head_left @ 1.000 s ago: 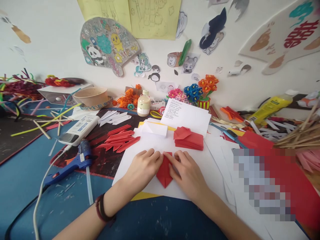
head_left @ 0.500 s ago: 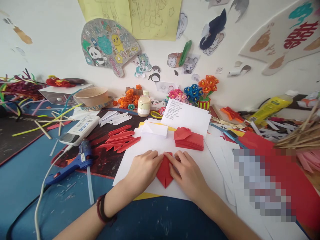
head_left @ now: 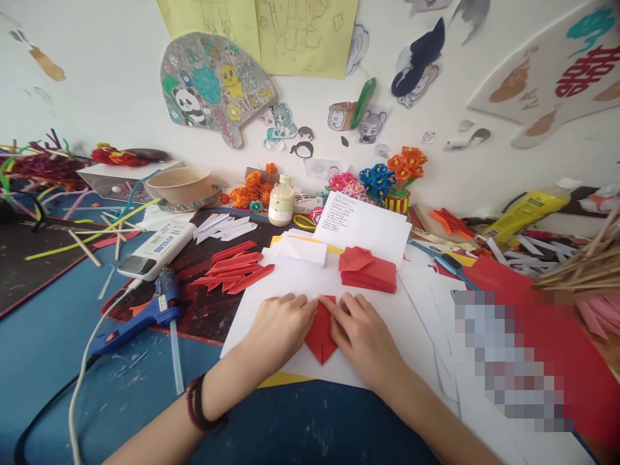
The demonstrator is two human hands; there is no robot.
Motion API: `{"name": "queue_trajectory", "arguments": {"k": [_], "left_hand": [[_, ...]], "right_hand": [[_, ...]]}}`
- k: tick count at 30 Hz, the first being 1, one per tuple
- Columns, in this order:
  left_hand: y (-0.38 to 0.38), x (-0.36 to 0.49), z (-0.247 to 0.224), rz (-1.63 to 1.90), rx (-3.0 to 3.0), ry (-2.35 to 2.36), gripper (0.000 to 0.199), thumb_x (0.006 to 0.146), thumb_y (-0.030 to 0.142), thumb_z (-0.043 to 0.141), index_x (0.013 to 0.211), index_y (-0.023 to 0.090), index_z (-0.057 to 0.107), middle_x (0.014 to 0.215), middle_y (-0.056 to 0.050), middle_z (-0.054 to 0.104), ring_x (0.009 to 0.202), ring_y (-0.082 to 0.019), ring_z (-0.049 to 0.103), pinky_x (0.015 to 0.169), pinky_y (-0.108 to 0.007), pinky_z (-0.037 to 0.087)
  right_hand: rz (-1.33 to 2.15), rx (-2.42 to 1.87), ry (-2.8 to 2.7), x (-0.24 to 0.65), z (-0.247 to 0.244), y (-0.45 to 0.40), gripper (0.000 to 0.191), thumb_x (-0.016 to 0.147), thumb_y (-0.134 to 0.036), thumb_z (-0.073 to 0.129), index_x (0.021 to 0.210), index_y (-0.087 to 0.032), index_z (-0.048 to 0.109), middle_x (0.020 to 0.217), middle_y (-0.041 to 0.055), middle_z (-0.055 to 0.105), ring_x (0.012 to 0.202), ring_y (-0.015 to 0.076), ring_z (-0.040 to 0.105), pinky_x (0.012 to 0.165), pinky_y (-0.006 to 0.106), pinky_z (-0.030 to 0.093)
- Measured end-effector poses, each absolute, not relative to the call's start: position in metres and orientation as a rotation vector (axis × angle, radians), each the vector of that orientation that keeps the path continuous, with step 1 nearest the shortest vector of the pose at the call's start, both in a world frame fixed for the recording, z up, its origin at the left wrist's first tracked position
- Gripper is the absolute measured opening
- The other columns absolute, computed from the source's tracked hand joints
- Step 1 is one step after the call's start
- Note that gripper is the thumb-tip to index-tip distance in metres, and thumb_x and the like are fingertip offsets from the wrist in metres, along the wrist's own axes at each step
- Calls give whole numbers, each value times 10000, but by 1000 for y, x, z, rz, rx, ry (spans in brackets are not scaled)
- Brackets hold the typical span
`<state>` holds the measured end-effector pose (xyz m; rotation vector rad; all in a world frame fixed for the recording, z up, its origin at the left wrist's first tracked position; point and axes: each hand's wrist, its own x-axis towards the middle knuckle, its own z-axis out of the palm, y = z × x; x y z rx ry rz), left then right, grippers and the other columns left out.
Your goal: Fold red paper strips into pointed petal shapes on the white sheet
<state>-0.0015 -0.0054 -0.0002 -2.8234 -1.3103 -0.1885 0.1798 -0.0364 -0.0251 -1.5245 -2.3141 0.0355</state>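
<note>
A piece of red paper (head_left: 321,336), folded to a point at its near end, lies on white sheets in front of me. My left hand (head_left: 287,323) is closed at its left side, with thumb and fingertips at the upper edge. From the right, my right hand (head_left: 361,329) holds the paper, its index finger reaching to the top edge and the other fingers bent along the side. My fingers partly hide the upper part. Just beyond are a stack of red folded papers (head_left: 371,274) and a white folded paper (head_left: 303,250).
Red folded strips (head_left: 235,270) lie left of the white sheet (head_left: 249,316). A blue glue gun (head_left: 140,323) with its cord is farther left, near a white power bank (head_left: 157,248). Behind stand a bottle (head_left: 281,201) and a handwritten sheet (head_left: 361,223). Red paper (head_left: 547,323) lies at right.
The view has shifted very slightly. Both hands stay on the red paper in nearly the same place, and its folds look the same.
</note>
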Motion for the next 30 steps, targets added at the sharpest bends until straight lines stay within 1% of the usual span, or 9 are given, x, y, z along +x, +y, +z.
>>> {"name": "queue_trajectory", "arguments": {"k": [7,10,13,17,19,24,26,28,30], "left_hand": [[-3,-5,2,-224,-2768,-1224,299,947,246,427,700,170,576,638,-27,567,568,-154,517,483,-258,224],[-4,-7,-2,-338,-2714,-1137,296,925,194,441,647,169,538,608,-23,545,547,-151,500,490,-270,237],[-3,-8,-7,-481,-2632,-1077,278,911,154,444,645,172,521,599,-13,534,557,-148,501,505,-286,259],[-2,-8,-9,-473,-2649,-1077,185,929,173,442,811,177,584,625,-1,562,574,-146,522,511,-284,275],[-2,-7,-9,-439,-2676,-1082,173,939,184,433,888,180,598,632,1,573,571,-147,533,512,-280,285],[-3,-6,-10,-390,-2726,-1113,205,961,216,400,943,177,601,641,2,579,532,-137,537,501,-260,301],[-3,-6,-10,-367,-2725,-1119,203,964,214,392,995,180,590,649,3,580,533,-141,545,497,-254,312],[-3,-7,-11,-330,-2722,-1110,200,956,194,402,1067,180,567,669,1,584,549,-148,561,496,-256,331],[-4,-6,-13,-283,-2723,-1091,246,936,157,424,1161,167,523,706,-8,594,581,-156,582,499,-261,353]], "right_hand": [[17,-1528,-2313,179,-24,-37,431,909,-152,454,1331,-211,519,904,66,545,825,213,485,724,364,472],[8,-1512,-2304,179,-25,-37,426,909,-145,446,1321,-216,527,888,63,541,815,211,486,714,360,468],[1,-1502,-2291,178,-26,-38,424,907,-141,447,1313,-226,536,864,58,536,803,208,487,707,356,461],[20,-1526,-2253,178,-27,-38,426,901,-144,461,1300,-260,552,837,49,528,793,204,487,699,351,451],[27,-1561,-2218,179,-28,-38,410,901,-157,469,1282,-267,570,838,48,534,791,203,492,699,350,449],[64,-1650,-2034,184,-29,-36,342,913,-202,476,1228,-227,607,850,54,583,805,209,526,730,362,466],[113,-1642,-1930,185,-29,-35,292,923,-234,470,1171,-209,622,907,61,618,848,215,551,764,366,473],[163,-1622,-1837,185,-29,-34,227,930,-275,468,1063,-200,637,957,62,640,868,213,567,780,362,476],[193,-1612,-1792,184,-29,-34,186,926,-307,482,968,-206,633,934,49,647,832,200,572,762,349,475]]}}
